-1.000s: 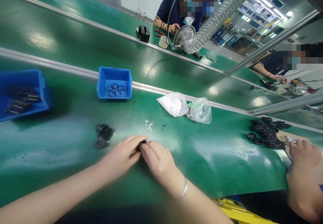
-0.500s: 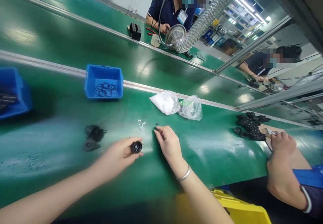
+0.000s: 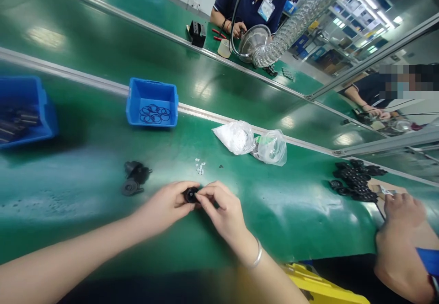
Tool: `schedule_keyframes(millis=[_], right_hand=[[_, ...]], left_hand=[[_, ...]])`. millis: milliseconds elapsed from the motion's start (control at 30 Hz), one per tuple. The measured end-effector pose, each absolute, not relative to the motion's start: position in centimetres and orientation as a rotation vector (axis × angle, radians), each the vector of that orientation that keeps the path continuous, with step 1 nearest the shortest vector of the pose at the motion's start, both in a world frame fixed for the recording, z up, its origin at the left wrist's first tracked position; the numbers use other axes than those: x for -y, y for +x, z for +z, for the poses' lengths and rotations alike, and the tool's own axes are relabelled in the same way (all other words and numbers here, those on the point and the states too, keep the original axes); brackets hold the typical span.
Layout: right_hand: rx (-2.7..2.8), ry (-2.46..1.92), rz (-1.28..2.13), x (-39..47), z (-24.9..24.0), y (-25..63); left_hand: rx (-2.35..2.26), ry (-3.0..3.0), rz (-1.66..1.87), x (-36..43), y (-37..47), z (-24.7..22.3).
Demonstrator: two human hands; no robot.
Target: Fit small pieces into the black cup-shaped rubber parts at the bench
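Note:
My left hand [image 3: 173, 201] is closed around a round black part [image 3: 191, 194], its open face turned up. My right hand [image 3: 221, 203], with a silver bangle at the wrist, has thumb and forefinger pinched at the right edge of that part; anything between the fingertips is too small to make out. Beyond the hands lie small white pieces [image 3: 200, 168] and, to their right, a few tiny black pieces [image 3: 221, 166]. Black parts [image 3: 136, 176] rest on the green table to the left.
A blue bin [image 3: 152, 103] holds black rings; another blue bin [image 3: 46, 112] is at far left. Plastic bags [image 3: 236, 138] lie near the rail. At right, a co-worker's hand [image 3: 404, 208] is beside piled black parts [image 3: 353, 178]. A yellow crate [image 3: 315, 283] sits below the edge.
My right hand has moved left from the tiny black pieces to the round black part in my left hand. The whole view has shifted slightly.

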State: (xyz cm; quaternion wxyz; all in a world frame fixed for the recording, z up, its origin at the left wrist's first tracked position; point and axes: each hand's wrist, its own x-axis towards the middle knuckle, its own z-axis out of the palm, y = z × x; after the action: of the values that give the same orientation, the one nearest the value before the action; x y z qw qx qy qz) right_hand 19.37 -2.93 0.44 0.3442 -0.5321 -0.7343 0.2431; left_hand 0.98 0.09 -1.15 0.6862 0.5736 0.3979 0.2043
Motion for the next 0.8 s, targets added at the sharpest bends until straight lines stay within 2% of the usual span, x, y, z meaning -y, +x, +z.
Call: schedule_keyframes(millis=[267,800], right_hand=[[2.008,-1.358,0.676,2.9,0.1,18.4],[2.526,-1.307,0.252,4.8,-0.5,18.5]], left_hand=[[-0.907,1.406,0.451,-0.3,0.8,-0.5],[-0.949,1.441,0.496,-0.4,0.6,-1.0]])
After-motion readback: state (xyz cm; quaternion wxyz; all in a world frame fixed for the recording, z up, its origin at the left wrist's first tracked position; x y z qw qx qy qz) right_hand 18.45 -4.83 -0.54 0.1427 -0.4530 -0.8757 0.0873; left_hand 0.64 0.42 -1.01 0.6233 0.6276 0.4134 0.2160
